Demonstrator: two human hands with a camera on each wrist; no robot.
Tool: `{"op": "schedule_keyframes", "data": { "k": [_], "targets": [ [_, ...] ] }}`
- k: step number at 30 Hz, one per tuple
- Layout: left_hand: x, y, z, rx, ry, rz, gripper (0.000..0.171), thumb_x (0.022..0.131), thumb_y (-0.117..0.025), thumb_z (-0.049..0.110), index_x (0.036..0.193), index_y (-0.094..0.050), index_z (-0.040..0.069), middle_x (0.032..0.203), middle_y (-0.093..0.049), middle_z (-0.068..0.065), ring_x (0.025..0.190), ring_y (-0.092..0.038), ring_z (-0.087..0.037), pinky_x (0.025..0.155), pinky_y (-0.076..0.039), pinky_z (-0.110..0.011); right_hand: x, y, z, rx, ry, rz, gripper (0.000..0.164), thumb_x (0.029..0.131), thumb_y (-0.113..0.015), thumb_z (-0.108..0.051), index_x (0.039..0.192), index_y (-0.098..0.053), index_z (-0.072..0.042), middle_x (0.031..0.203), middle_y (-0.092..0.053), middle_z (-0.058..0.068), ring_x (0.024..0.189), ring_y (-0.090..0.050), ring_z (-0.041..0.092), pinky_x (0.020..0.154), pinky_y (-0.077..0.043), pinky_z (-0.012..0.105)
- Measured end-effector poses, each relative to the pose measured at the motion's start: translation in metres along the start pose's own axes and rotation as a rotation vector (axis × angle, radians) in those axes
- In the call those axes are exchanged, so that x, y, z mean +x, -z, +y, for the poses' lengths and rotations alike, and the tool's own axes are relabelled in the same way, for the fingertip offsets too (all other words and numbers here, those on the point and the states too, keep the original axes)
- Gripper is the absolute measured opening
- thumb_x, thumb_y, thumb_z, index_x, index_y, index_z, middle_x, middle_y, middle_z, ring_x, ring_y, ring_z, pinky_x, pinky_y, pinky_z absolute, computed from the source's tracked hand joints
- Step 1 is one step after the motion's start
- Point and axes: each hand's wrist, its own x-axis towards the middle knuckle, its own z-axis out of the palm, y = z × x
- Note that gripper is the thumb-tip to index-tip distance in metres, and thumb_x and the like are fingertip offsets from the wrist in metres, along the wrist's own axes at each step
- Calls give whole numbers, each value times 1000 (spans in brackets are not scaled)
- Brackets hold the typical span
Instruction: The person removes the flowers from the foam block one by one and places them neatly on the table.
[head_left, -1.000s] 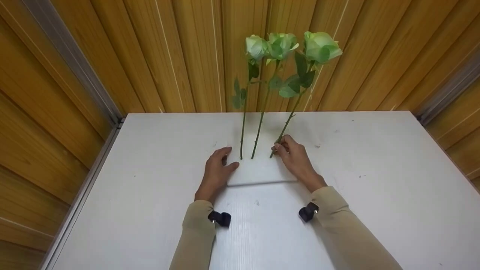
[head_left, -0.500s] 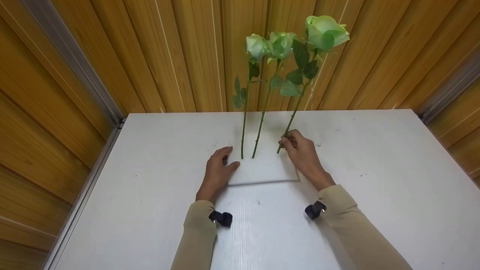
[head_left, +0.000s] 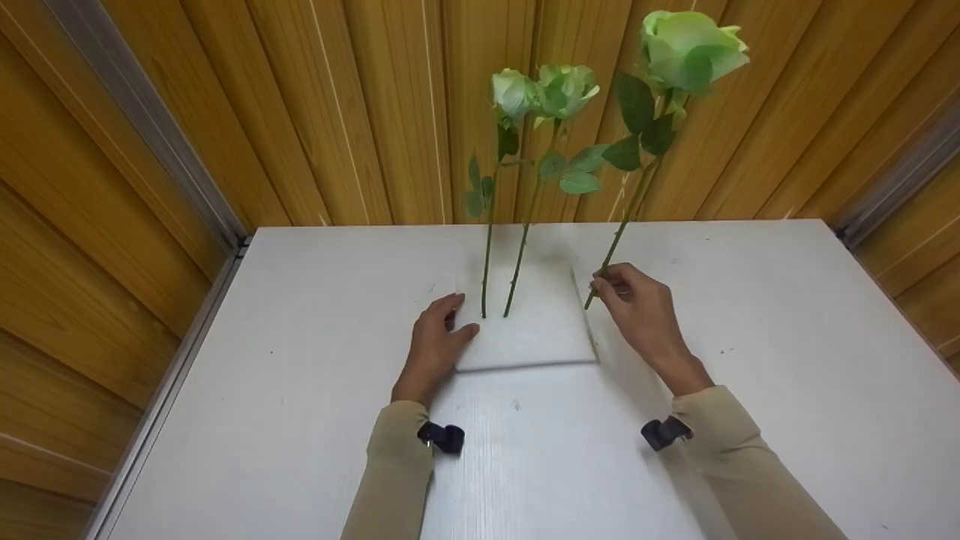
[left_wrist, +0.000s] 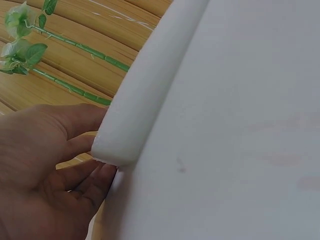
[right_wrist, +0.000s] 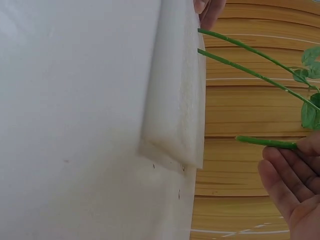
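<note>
A square white foam block (head_left: 544, 341) lies on the white table. Two pale green roses, a left one (head_left: 514, 94) and a middle one (head_left: 566, 91), stand upright with their stems in it. At the block's left edge, my left hand (head_left: 433, 341) holds on with thumb and fingers; in the left wrist view its fingers (left_wrist: 97, 182) are bent against the block's side. My right hand (head_left: 641, 311) pinches a third rose (head_left: 694, 54) low on its stem, just right of the block. In the right wrist view, the bare stem end (right_wrist: 265, 142) sticks out past the fingertips, apart from the block.
The white table (head_left: 300, 420) reaches back to a ribbed, wood-patterned wall (head_left: 382, 112). Metal rails run along the side panels. Leaves of the middle rose (head_left: 581, 182) spread toward the held rose's stem. Small dark marks dot the tabletop.
My right hand has lifted the third rose away from the block's top and carried it right, beyond the block's edge. The left hand and the two standing roses have stayed in place.
</note>
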Motion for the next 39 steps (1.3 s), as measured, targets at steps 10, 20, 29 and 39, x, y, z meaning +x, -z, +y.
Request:
{"op": "schedule_keyframes", "data": {
  "k": [10,20,29,39],
  "targets": [
    [1,-4,0,-9,3,-6,56,98,-76,6,150,-57,-2,154,-53,-21,136,-55,-35,113,-49,-42,-14,27,10,-72,-33,39,11,104,-68,-5,108,-73,4,98,-78,13,91,-76,28,77,-54,9],
    [2,-6,-1,-17,-3,-10,56,98,-77,6,149,-57,-3,154,-53,-21,137,-55,-35,113,-49,-40,-30,48,24,-69,-100,47,14,104,-68,-7,111,-74,4,98,-79,14,85,-74,15,75,-57,11],
    [1,-5,-4,-26,-3,-11,57,97,-77,6,150,-57,-2,151,-56,-20,133,-57,-35,112,-50,-42,-44,61,34,-85,-174,28,16,105,-69,-12,113,-74,2,99,-79,14,83,-73,7,73,-58,13],
    [2,-4,-4,-46,-9,-20,57,98,-77,6,150,-56,-3,152,-55,-22,133,-57,-35,111,-50,-42,-56,68,42,-97,-217,9,17,104,-70,-8,115,-73,5,102,-78,18,83,-72,6,72,-57,12]
  ]
}}
